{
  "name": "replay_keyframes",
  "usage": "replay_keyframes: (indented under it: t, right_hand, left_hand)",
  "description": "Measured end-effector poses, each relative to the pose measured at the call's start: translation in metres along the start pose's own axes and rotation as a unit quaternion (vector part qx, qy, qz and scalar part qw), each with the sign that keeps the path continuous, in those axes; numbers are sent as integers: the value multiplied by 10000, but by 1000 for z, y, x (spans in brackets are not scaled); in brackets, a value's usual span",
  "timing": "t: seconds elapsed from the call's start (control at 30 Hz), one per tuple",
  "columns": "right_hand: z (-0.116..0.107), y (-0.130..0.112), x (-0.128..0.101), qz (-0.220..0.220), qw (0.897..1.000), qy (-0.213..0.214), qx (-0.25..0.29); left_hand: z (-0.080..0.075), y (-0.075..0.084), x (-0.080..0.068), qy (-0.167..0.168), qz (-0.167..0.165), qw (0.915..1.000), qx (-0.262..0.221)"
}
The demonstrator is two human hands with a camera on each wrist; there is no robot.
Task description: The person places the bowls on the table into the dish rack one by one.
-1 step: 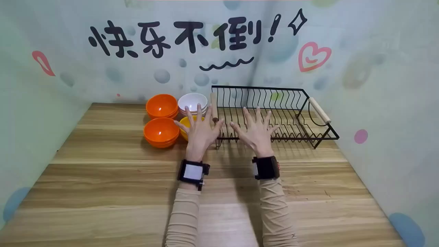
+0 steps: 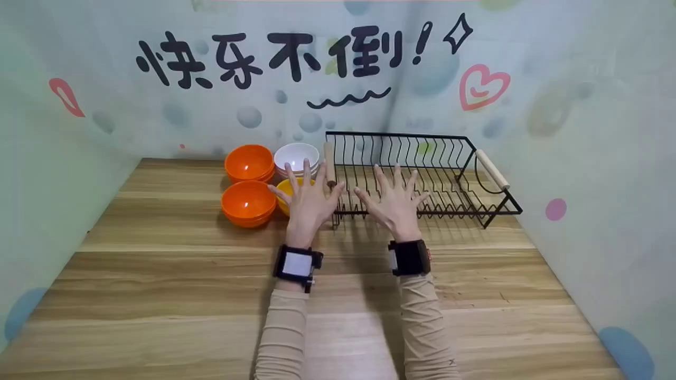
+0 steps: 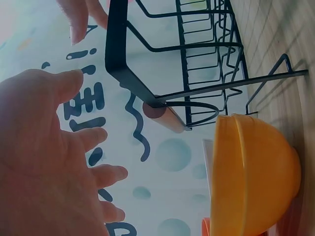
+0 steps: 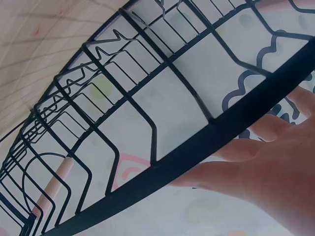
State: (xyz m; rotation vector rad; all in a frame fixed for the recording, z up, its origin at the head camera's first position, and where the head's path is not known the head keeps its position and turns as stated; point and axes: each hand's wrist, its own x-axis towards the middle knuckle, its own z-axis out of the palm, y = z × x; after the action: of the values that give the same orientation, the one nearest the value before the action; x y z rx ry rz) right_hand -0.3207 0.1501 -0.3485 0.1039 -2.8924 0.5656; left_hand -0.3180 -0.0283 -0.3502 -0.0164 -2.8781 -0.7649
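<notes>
left hand (image 2: 308,203): palm down, fingers spread wide and straight, holding nothing | right hand (image 2: 395,203): same deal, flat and splayed, just right of the left one | both forearms in beige sleeves reach far-ward side by side, wrists strapped with bands

A wooden counter (image 2: 158,295) fills the view. At its 11 o'clock stand two stacks of orange bowls (image 2: 248,203), one behind the other, and a white bowl (image 2: 297,157) just right of the farther stack. Behind, at 12 o'clock, hangs a pale backdrop (image 2: 105,95) with black characters and a pink heart (image 2: 483,87).
</notes>
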Motion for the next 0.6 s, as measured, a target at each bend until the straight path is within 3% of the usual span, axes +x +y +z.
replay_keyframes:
  t: [0.13, 0.37, 0.6]
  right_hand:
    - [0, 0, 1, -33, 10000, 28, 74]
    - [3, 6, 4, -289, 9971, -325, 626]
    - [3, 10, 3, -764, 9903, -776, 862]
  left_hand:
    - [0, -3, 3, 171, 126, 9994, -290]
    - [7, -21, 8, 940, 682, 9919, -511]
    - [14, -35, 9, 574, 803, 9949, -220]
